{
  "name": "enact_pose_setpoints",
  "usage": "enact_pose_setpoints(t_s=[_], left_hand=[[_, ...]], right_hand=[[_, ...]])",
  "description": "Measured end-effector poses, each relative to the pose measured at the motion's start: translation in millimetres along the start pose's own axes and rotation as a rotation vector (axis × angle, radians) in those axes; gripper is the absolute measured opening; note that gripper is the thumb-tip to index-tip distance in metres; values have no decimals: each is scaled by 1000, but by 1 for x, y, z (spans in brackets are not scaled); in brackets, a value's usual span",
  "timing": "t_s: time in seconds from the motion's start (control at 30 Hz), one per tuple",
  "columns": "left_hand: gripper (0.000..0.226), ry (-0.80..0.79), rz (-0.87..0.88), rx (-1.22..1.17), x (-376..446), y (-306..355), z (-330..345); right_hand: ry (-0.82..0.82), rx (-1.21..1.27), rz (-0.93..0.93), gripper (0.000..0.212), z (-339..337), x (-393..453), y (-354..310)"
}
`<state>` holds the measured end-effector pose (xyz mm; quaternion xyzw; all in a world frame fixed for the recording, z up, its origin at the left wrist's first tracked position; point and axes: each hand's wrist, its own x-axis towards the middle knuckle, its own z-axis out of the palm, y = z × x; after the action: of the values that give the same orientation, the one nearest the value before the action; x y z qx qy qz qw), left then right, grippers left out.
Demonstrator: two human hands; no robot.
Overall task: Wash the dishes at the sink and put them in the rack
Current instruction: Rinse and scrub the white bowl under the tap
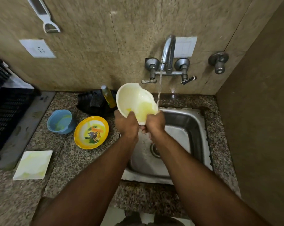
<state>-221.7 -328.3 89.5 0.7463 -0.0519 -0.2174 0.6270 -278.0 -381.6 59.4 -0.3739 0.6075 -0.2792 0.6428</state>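
I hold a cream bowl [134, 98] with yellow smears tilted above the left rim of the steel sink [193, 128]. My left hand [125, 123] grips its lower left edge, thumb inside. My right hand [155, 122] grips its lower right edge. Water runs from the tap [168, 51] onto the bowl's right rim. On the counter to the left lie a yellow picture plate [91, 132], a blue cup [60, 121] and a white square plate [33, 164], all smeared yellow. The black rack [6, 111] stands at the far left.
A dish-soap bottle [108, 97] and a dark sponge [95, 100] sit in a black holder behind the bowl. A peeler [45, 17] hangs on the tiled wall above a socket [38, 48]. A side wall [260, 128] closes the right.
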Motion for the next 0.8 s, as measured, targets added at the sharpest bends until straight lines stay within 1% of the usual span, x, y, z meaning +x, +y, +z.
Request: enact_pose_setpoints(t_s=[0.07,0.13,0.17,0.2,0.23,0.27,0.3,0.33,0.37,0.4,0.47,0.53,0.57,0.6,0.63,0.7,0.73,0.8], left_hand=[[57,-90,-158,-74,6,11,-5],[72,-249,-384,-192,19,27,-13],[78,-337,-447,-192,22,37,-17],[82,-409,-470,-170,29,41,-20],[83,-435,-475,-142,31,45,-23],[79,-432,-470,-140,35,43,-21],[71,-360,-460,-110,36,43,-19],[66,-266,-422,-91,38,43,-16],[65,-172,-381,-31,36,42,-14],[67,-124,-332,6,38,37,-11],[59,-93,-258,24,27,32,-10],[50,-121,-258,-2,11,25,-8],[46,-147,-271,-22,0,25,-7],[42,-166,-280,-62,-5,23,-5],[38,-156,-290,-91,-8,22,-4],[34,-114,-286,-184,-8,21,-2],[33,-93,-262,-224,-4,19,0],[36,-84,-244,-201,-2,19,0]], right_hand=[[46,-63,-23,25,-10,8,-10],[49,-132,-65,26,-21,16,-20],[37,-148,-74,27,-25,17,-24],[9,-160,-79,29,-28,18,-28],[-32,-171,-86,30,-29,19,-31],[-80,-176,-97,29,-29,19,-32],[-122,-193,-105,32,-27,18,-31],[-157,-201,-97,44,-24,15,-29],[-186,-196,-72,55,-21,10,-26],[-190,-167,-45,59,-17,9,-20],[-89,-110,-35,48,-14,7,-4],[116,-250,-103,36,-15,23,4],[175,-306,-121,34,-16,40,11],[190,-332,-128,32,-17,66,22],[184,-344,-125,31,-16,75,24],[133,-310,-121,31,-12,50,9],[84,-249,-110,34,-10,27,0],[-31,-36,-33,47,-6,5,-1]])
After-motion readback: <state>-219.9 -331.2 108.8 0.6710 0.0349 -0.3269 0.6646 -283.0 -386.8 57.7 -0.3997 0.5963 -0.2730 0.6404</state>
